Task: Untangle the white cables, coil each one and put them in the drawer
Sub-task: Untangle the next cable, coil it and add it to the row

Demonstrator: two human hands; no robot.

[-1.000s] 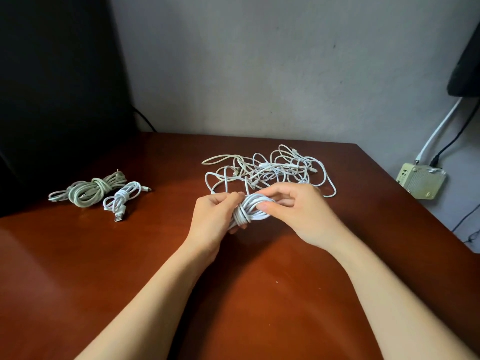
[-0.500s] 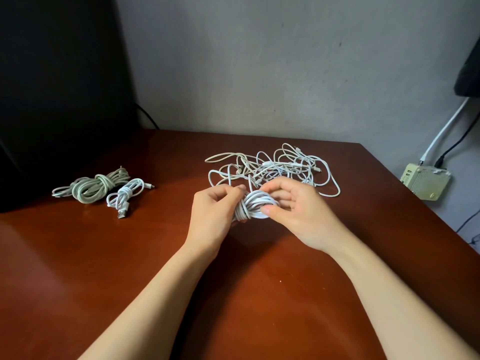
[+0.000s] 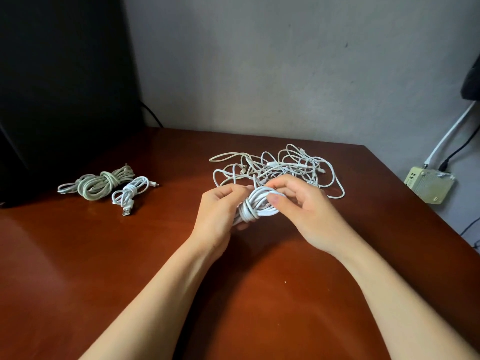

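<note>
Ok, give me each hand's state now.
Left hand: gripping the coil.
Right hand: pinching the same coil.

No legible text (anywhere).

One coil (image 3: pixel 259 205) held, a tangle (image 3: pixel 280 167) behind it, two more tied at left.
I grip the white coil, bound round its middle, between my left hand (image 3: pixel 218 211) and right hand (image 3: pixel 304 206). The tangle sprawls loose on the table (image 3: pixel 259 294). Well apart at far left, a greyish coil (image 3: pixel 101 184) and a small coil (image 3: pixel 130 193) lie side by side.
</note>
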